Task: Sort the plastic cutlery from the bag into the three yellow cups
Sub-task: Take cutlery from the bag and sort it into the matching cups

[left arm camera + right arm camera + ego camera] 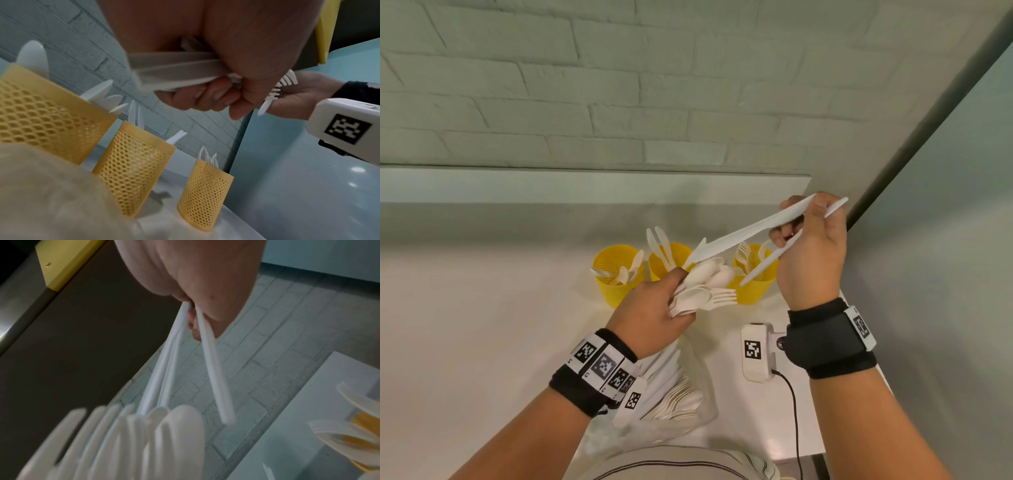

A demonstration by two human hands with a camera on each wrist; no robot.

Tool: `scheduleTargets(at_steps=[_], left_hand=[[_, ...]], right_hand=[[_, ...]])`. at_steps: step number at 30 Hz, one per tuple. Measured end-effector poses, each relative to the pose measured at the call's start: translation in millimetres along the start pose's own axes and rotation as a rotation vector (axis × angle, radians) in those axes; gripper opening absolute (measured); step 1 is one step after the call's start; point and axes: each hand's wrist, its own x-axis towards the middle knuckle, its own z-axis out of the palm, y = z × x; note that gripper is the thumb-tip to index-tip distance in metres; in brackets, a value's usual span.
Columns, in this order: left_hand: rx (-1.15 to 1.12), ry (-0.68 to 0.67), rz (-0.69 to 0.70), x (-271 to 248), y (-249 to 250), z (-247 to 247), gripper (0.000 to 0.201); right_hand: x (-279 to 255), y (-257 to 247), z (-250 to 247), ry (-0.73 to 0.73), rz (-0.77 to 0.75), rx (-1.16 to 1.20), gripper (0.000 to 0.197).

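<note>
Task looked partway: three yellow cups (673, 262) each already held cutlery. Left hand (654, 315) gripped mixed bundle (703, 287) before cups; right hand (810, 246) pinched knife handles (750, 229) above. Bag (674, 397), nearer than cups, still part full.

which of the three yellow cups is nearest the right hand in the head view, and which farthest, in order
Measured from the right hand:
1. Right cup, just left of the wrist, holding forks.
2. Middle cup, behind the left hand's bundle, holding knives.
3. Left cup, at the far end of the row, holding spoons.
</note>
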Motion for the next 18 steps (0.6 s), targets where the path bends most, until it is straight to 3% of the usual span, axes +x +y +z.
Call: scheduleTargets(at_steps=[5,7,9,13,16,18], left_hand=[[-0.088,-0.004,-0.013,-3,0,-3,0.028],[-0.131,0.002,-0.027,-4,0,-3,0.03],[-0.158,0.01,-0.042,-5,-1,-3,0.034],[-0.239,0.055,-0.09,-6,-4,-5,0.034],[-0.324,0.091,-0.135,-7,-5,-8,0.039],[-0.362,0.129,-0.179,-7,-5,-11,0.03]], right_hand=[[9,1,-13,0.204,0.083,0.082,0.018],[12,2,-18,0.201,0.138,0.169,0.02],[10,5,-21,0.181,0.2,0.255,0.035],[9,13,-11,0.195,0.221,0.326,0.014],[12,20,0,0.213,0.262,0.346,0.016],[14,24,7,0.166,0.287,0.395,0.027]])
